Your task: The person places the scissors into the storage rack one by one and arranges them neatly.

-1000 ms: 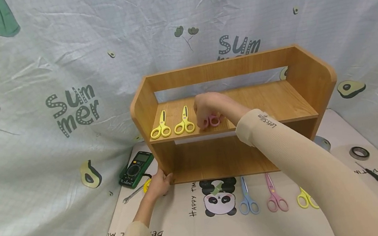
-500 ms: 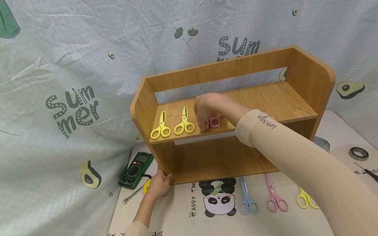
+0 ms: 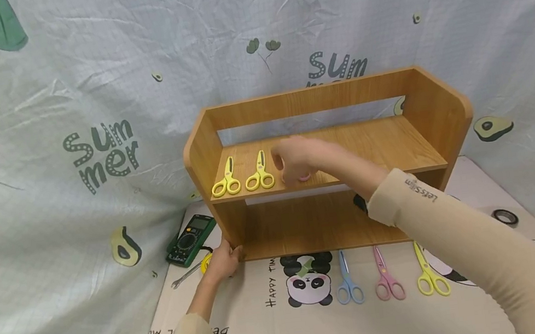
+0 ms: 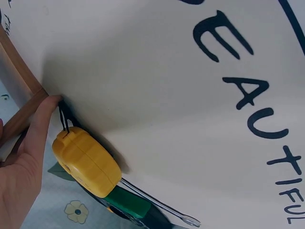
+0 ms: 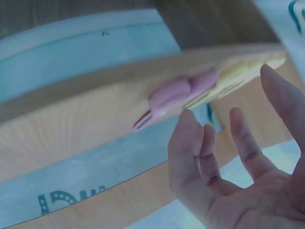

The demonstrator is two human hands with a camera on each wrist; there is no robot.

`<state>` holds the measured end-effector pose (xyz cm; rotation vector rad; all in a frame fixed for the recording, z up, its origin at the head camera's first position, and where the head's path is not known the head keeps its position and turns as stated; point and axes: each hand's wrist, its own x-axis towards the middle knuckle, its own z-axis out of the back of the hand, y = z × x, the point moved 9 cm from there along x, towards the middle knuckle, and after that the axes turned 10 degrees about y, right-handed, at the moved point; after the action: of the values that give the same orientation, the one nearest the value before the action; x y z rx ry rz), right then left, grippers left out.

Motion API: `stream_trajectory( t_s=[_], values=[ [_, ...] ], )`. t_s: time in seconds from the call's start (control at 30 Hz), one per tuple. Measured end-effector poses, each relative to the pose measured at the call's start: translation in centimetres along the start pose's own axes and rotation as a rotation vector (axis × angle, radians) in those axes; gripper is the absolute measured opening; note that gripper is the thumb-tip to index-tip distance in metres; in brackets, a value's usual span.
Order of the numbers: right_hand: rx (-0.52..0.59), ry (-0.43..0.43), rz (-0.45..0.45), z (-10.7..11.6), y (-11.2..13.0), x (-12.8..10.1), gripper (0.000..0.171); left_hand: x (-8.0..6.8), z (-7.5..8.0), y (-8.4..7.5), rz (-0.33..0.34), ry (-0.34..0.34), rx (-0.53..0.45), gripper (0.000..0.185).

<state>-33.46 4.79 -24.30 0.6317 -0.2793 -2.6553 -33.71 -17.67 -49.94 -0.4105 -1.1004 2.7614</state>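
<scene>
A wooden two-tier shelf [image 3: 384, 148] stands on the table. Its lower left corner is gripped by my left hand [image 3: 222, 261]. On the upper board, two yellow scissors [image 3: 230, 175] lie side by side at the left, handles toward the front. Pink scissors [image 5: 171, 93] lie to the right of them, mostly hidden in the head view. My right hand [image 3: 296, 158] hovers over the pink scissors; in the right wrist view its fingers are spread and hold nothing. In front of the shelf lie blue scissors [image 3: 346, 274], pink scissors [image 3: 384, 274] and yellow scissors [image 3: 425, 269].
Left of the shelf lie a green multimeter [image 3: 191, 240], a wrench [image 3: 186, 278] and a yellow case [image 4: 88, 162] with a black cord, close by my left hand. A black tape roll [image 3: 513, 220] lies at the right. A printed cloth [image 3: 137, 66] hangs behind.
My right hand has let go of the pink scissors on the upper board and lifted slightly, its forearm shifting right. The yellow scissors on the table show fully. My left hand has stayed put.
</scene>
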Motion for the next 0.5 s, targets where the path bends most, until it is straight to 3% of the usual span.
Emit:
stream_trajectory(
  t_s=[0.13,0.3,0.5],
  values=[
    [-0.044,-0.041,0.072,-2.0,0.7,-1.7,0.042,0.1,0.4,-0.3,-0.008,-0.014,0.024,0.048],
    [0.010,-0.018,0.110,-6.2,-0.4,-2.8,0.045,0.3,0.4,-0.2,-0.008,-0.010,0.024,0.048],
    [0.119,0.044,0.063,-12.7,-3.3,-3.0,0.043,0.4,-0.1,0.4,0.009,-0.005,0.003,0.050]
  ],
)
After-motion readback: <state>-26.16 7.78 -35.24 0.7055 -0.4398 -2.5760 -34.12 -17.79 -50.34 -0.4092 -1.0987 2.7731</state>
